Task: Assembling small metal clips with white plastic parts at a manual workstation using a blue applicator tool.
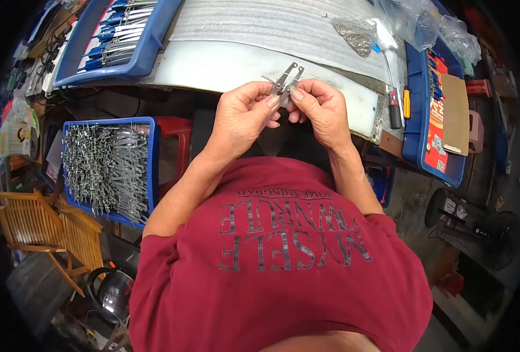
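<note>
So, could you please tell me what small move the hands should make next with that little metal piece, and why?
Probably press the two metal arms together between the fingertips. Both the left hand and the right hand pinch the small metal piece above the white board, and its arms stand splayed apart at the top. Whether they are already joined lower down is hidden.

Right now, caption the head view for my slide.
Both hands, left hand and right hand, pinch a small metal snipper above a white workbench.

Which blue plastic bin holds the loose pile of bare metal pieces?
The blue bin at the person's left, on the red stool; the far-left bin holds neatly rowed blue-handled pieces.
</note>
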`<state>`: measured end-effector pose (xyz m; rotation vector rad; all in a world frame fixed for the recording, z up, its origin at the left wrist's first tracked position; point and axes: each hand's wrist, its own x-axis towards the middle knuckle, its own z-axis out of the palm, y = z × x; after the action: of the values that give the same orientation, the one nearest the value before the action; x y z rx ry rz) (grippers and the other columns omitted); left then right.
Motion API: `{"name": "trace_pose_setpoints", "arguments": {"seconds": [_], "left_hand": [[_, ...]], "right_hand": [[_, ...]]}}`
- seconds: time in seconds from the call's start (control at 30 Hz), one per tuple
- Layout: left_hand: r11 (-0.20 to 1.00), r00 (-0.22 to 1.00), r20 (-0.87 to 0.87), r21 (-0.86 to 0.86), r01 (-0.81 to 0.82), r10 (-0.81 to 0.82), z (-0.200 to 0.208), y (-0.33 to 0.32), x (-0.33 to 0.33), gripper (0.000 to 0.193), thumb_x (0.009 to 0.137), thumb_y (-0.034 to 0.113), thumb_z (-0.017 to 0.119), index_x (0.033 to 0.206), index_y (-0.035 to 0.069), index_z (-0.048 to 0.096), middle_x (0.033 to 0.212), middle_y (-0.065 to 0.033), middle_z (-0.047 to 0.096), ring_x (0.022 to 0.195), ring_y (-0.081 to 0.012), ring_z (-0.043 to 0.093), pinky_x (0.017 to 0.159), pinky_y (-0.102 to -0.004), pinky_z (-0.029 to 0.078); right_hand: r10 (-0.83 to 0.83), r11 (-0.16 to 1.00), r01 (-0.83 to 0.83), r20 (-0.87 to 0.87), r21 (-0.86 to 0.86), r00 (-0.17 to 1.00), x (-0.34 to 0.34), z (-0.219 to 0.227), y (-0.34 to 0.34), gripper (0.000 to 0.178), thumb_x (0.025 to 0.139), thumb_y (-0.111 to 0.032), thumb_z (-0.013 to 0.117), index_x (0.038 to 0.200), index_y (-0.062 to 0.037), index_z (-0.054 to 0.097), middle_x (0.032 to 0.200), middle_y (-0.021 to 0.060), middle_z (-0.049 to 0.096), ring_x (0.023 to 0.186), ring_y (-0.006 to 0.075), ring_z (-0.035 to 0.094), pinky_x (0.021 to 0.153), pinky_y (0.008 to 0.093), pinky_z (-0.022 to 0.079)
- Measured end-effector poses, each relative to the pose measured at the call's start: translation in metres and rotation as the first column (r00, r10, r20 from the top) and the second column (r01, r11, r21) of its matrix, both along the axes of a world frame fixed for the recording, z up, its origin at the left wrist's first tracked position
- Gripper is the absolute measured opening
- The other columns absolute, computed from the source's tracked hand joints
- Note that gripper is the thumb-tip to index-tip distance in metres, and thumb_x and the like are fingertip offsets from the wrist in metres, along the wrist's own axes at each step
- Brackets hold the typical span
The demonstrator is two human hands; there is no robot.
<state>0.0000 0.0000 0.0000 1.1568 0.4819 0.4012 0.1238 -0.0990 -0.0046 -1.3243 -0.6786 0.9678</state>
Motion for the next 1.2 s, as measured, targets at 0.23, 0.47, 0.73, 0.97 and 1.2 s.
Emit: {"name": "trace_pose_setpoints", "arguments": {"seconds": [0.23, 0.47, 0.73, 0.97, 1.2], "left_hand": [[0.994, 0.999, 0.007, 0.102, -0.044, 0.044, -0.002, 0.004, 0.002, 0.014, 0.084, 0.008, 0.051, 0.09, -0.004, 0.057, 0.068, -0.0014, 0.057, 0.058, -0.0044, 0.05, 0.05, -0.0171, 0.042], [0.981, 0.996, 0.036, 0.17, -0.089, 0.084, -0.003, 0.004, 0.004, 0.013, 0.084, 0.008, 0.05, 0.087, -0.003, 0.057, 0.068, -0.001, 0.056, 0.059, -0.0032, 0.049, 0.051, -0.0168, 0.041], [0.993, 0.991, 0.111, 0.079, -0.084, 0.075, -0.001, 0.003, 0.004, 0.014, 0.085, 0.007, 0.05, 0.093, -0.004, 0.052, 0.069, -0.0036, 0.058, 0.061, -0.0055, 0.053, 0.053, -0.0179, 0.043], [0.986, 0.989, 0.116, 0.129, -0.102, 0.087, -0.004, 0.003, 0.003, 0.013, 0.085, 0.008, 0.05, 0.09, -0.004, 0.052, 0.068, -0.0047, 0.058, 0.059, -0.0059, 0.054, 0.051, -0.0176, 0.043], [0.983, 0.989, 0.125, 0.156, -0.095, 0.076, -0.001, 0.003, 0.001, 0.011, 0.085, 0.007, 0.05, 0.089, -0.003, 0.052, 0.066, -0.0035, 0.057, 0.058, -0.005, 0.052, 0.05, -0.0173, 0.042]], "right_hand": [[-0.044, 0.998, 0.044, 0.0, 0.037, 0.999, -0.004, -0.003, 0.007, 0.018, 0.083, -0.017, 0.054, 0.087, 0.0003, 0.055, 0.069, 0.0035, 0.057, 0.052, 0.0071, 0.052, 0.047, 0.0167, 0.038], [-0.071, 0.996, 0.073, -0.037, 0.06, 0.997, -0.009, -0.003, 0.009, 0.018, 0.084, -0.016, 0.053, 0.088, 0.0016, 0.054, 0.068, 0.0042, 0.057, 0.051, 0.0074, 0.052, 0.045, 0.0167, 0.037], [-0.101, 0.99, 0.106, -0.056, 0.098, 0.993, -0.012, -0.003, 0.01, 0.016, 0.083, -0.013, 0.054, 0.089, 0.0019, 0.053, 0.067, 0.0047, 0.057, 0.049, 0.0077, 0.051, 0.044, 0.0165, 0.038], [-0.094, 0.991, 0.097, -0.038, 0.09, 0.995, -0.016, 0.0, 0.01, 0.015, 0.083, -0.012, 0.054, 0.089, 0.0016, 0.053, 0.066, 0.0044, 0.056, 0.049, 0.007, 0.051, 0.044, 0.0167, 0.037], [-0.084, 0.99, 0.086, -0.022, 0.113, 0.996, -0.018, -0.002, 0.008, 0.014, 0.083, -0.012, 0.054, 0.088, 0.0009, 0.052, 0.066, 0.0043, 0.056, 0.048, 0.0063, 0.048, 0.044, 0.0166, 0.036]]}}
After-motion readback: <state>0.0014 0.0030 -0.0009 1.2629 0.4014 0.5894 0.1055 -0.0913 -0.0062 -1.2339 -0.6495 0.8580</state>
